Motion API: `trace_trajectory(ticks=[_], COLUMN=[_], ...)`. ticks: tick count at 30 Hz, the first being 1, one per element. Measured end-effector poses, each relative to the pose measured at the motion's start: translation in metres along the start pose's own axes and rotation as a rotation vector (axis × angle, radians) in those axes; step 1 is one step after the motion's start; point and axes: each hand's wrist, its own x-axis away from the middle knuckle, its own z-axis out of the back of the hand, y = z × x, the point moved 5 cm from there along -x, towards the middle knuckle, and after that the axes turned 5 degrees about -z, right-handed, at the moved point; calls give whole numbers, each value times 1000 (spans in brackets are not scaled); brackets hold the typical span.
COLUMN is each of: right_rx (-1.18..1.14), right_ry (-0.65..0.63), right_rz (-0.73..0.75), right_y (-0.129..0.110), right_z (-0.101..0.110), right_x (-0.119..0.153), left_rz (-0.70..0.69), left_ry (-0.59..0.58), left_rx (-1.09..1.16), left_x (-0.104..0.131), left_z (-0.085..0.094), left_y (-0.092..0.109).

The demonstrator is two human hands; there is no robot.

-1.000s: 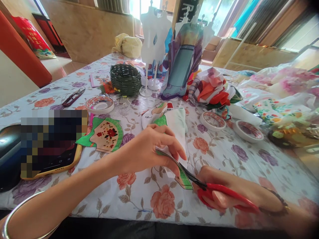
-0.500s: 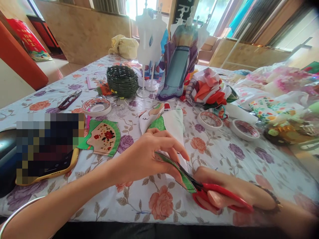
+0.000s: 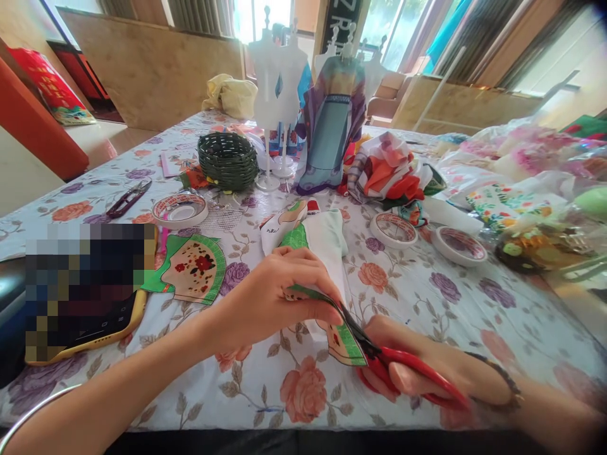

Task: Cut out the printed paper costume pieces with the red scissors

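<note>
Between the thumb and fingers of my left hand [image 3: 296, 291] is a piece of printed fabric [image 3: 349, 346] with a green border. My right hand [image 3: 403, 360] grips red-handled scissors [image 3: 422, 376], fingers through the loops. Their dark blades lie along the fabric's upper edge, close to my left fingertips. Beyond my left hand lies white fabric [image 3: 327, 237] with green and printed parts. A cut-out fabric piece [image 3: 196, 266] with a green curved border and red flower pattern rests left of my left hand.
A phone [image 3: 95, 303] in a yellow case lies at left, near thread snips [image 3: 129, 198] and a tape roll [image 3: 180, 210]. Two more tape rolls [image 3: 393, 230] sit at right. Behind stand a dark woven basket [image 3: 227, 160], white mannequins [image 3: 266, 82] and bundled cloth [image 3: 391, 170].
My left fingers have closed down nearer the blades, and more of the printed fabric shows below them. Both hands and the scissors sit slightly further left in view.
</note>
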Motion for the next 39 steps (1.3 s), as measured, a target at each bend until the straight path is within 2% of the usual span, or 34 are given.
trace_trajectory(ticks=[3, 8, 15, 29, 39], right_rx=[51, 107, 89, 93, 83], right_ry=[-3, -98, -56, -47, -55], right_rz=[-13, -18, 14, -40, 49], right_y=[-3, -5, -11, -7, -1], right_z=[1, 1, 3, 2, 0], right_x=[-1, -3, -2, -2, -8], left_rz=[3, 25, 57, 46, 43], left_ry=[-14, -37, -68, -68, -64], left_rx=[1, -4, -41, -76, -92], left_x=[0, 0, 1, 1, 0], left_z=[0, 0, -2, -1, 0], left_y=[-1, -1, 0, 4, 4])
